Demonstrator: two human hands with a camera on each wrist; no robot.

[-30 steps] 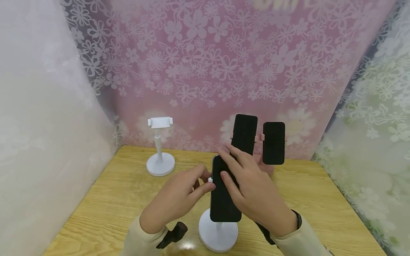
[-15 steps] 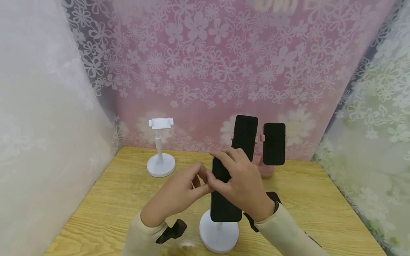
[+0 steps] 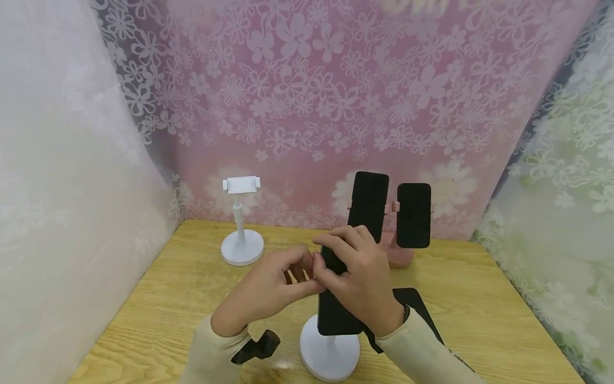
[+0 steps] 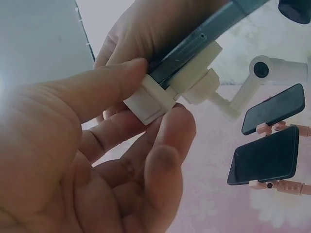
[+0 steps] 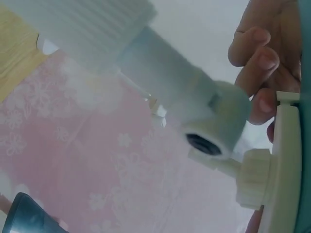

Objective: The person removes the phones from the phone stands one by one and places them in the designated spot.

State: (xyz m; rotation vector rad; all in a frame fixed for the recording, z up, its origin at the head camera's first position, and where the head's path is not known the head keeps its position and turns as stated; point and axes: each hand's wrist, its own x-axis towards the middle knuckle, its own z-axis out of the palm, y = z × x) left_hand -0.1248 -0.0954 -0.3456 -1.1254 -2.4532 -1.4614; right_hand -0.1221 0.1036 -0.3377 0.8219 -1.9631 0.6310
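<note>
A black smartphone (image 3: 333, 314) stands upright in the white clamp (image 4: 151, 99) of a phone stand, whose round base (image 3: 331, 354) rests on the table. My left hand (image 3: 268, 288) pinches the clamp's side jaw at the phone's left edge, between thumb and fingers. Lying across the front of the phone, my right hand (image 3: 357, 272) holds it, with curved fingers at its upper left and the thumb right by my left fingertips. In the right wrist view the stand's hinge joint (image 5: 214, 121) shows behind the phone, with left fingertips (image 5: 265, 58) close to the clamp.
An unoccupied white phone stand (image 3: 241, 248) stands at the back left of the wooden table (image 3: 158, 325). At the back right, a pink stand (image 3: 400, 258) carries two black phones (image 3: 368, 205). Flowered cloth walls (image 3: 292, 106) enclose the back and sides.
My right hand has drawn back and left over the phone, bringing its thumb from the screen to the left edge beside my left fingers. The left hand keeps its pinch on the clamp.
</note>
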